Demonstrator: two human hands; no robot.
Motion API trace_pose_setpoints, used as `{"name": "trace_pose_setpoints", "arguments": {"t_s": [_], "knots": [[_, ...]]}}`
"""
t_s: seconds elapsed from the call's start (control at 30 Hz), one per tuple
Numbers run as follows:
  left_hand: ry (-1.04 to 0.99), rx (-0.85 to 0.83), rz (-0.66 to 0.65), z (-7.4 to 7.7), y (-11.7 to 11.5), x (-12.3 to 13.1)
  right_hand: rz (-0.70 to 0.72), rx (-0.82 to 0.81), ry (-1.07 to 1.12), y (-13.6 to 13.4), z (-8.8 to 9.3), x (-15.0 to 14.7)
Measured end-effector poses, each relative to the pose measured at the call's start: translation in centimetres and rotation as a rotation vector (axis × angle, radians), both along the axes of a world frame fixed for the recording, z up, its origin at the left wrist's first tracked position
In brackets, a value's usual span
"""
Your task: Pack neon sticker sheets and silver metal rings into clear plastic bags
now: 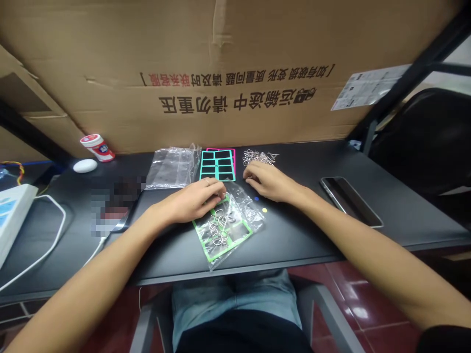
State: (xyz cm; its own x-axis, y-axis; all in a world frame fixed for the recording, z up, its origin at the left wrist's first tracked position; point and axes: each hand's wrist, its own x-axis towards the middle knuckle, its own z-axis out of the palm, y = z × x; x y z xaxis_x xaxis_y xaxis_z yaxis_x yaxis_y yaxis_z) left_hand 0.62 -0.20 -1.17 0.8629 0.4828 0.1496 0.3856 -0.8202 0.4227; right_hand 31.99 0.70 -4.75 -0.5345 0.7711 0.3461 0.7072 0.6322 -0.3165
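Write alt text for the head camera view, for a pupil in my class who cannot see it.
On a black desk, the left hand rests on a clear plastic bag holding a green frame and bent-wire pieces. The right hand lies beside a heap of loose wire pieces. A large printed cardboard box stands behind.

The left hand hides part of the bagged wire puzzles; a pixelated object beside it is blurred.
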Motion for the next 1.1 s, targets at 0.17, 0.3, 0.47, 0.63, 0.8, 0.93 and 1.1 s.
{"name": "trace_pose_setpoints", "arguments": {"t_s": [0.17,0.3,0.47,0.63,0.8,0.93,1.1], "knots": [[-0.013,-0.007,-0.009,-0.2,0.1,-0.2,-0.079,-0.045,0.229,0.3,0.2,0.4],[-0.017,-0.005,-0.013,-0.2,0.2,-0.2,-0.158,-0.090,0.340,0.2,0.6,0.7],[-0.018,0.006,-0.019,-0.3,0.2,-0.3,-0.159,-0.042,0.231,0.3,0.6,0.9],[-0.020,0.016,-0.019,-0.3,0.2,-0.2,-0.069,0.009,0.062,0.8,-0.2,1.0],[-0.010,0.015,-0.011,-0.2,0.2,-0.2,-0.101,0.046,0.079,0.8,-0.4,0.8],[-0.008,0.001,-0.010,-0.2,0.2,-0.2,-0.151,0.069,0.173,0.5,0.0,0.7],[-0.022,-0.012,-0.010,0.0,0.1,-0.1,-0.200,-0.021,0.312,0.1,1.0,0.6]]}}
